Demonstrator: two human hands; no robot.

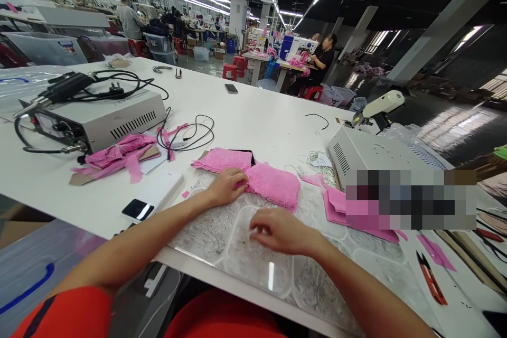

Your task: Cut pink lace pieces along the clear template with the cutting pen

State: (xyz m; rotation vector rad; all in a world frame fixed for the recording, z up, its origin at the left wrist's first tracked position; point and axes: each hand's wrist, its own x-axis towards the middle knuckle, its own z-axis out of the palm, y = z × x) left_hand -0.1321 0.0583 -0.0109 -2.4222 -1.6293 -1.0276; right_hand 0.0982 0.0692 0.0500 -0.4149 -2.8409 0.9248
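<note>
My left hand lies with curled fingers on the edge of a stack of pink lace pieces in front of me. My right hand hovers just below it over a clear plastic mat, fingers bent and pinched together; what they hold, if anything, I cannot make out. A second pink lace piece lies just behind my left hand, partly over a dark phone.
A grey control box with cables sits at left, beside bundled pink strips. A white box stands at right, with pink fabric pieces and red thread snips. A phone lies near the table's front edge. Workers sit at sewing machines behind.
</note>
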